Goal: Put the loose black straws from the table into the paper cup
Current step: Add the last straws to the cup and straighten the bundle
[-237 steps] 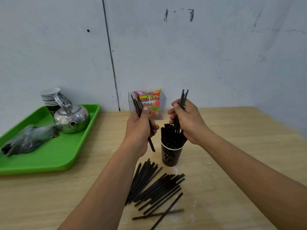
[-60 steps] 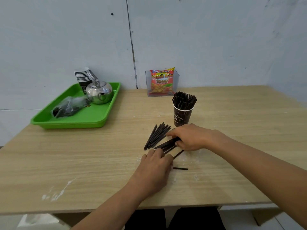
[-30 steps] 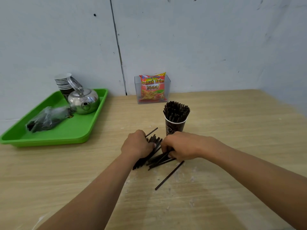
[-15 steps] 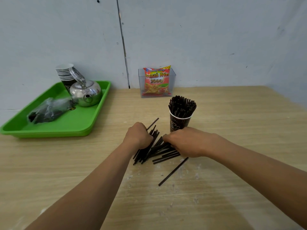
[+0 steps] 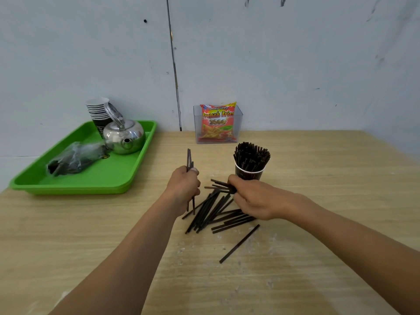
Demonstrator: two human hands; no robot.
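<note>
1. My left hand (image 5: 184, 185) is curled round a few black straws (image 5: 189, 158), held upright. Their ends poke out above and below the fist.
2. My right hand (image 5: 254, 198) grips a small bunch (image 5: 218, 184) of straws, tips pointing left, just in front of the paper cup (image 5: 248, 174).
3. The cup stands upright on the desk (image 5: 318, 178), packed with straws.
4. A loose pile (image 5: 211, 214) lies flat below both hands. One single straw (image 5: 239, 243) lies apart, nearer me.
5. Far left I see a green tray (image 5: 102, 181) carrying a kettle (image 5: 123, 137).
</note>
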